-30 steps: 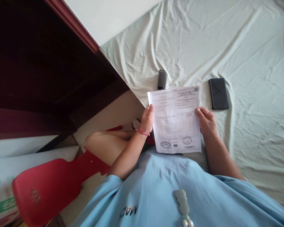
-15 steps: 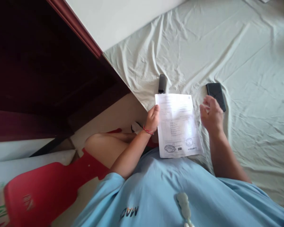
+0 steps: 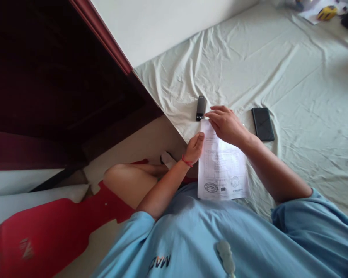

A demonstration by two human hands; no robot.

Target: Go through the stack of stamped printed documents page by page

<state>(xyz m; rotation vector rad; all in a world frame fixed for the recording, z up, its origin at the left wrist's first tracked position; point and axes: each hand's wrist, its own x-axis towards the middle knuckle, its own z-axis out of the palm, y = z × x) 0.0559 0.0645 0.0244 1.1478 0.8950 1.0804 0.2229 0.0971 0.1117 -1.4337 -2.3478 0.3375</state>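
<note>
The right hand (image 3: 227, 125) now lies across the upper part of the printed paper (image 3: 220, 170), shifted left from its earlier place beside the dark phone (image 3: 263, 124). The paper's long axis runs from under the right fingers back toward the wearer's body. The left hand (image 3: 195, 148) holds its left edge, thumb on top. The right fingers are outstretched and loosely parted; whether they touch the paper I cannot tell. A narrow dark object (image 3: 201, 106) lies just beyond the left fingers, at the right fingertips, which are nearer; its long axis also points away from the body. The phone is near, to the right of the right fingers. Beneath spreads wrinkled pale cloth (image 3: 313, 162). Left of the left fingers, well apart, stand a dark cabinet (image 3: 46, 69) and a red chair (image 3: 46, 231); past them all rises a white wall (image 3: 162, 27).
</note>
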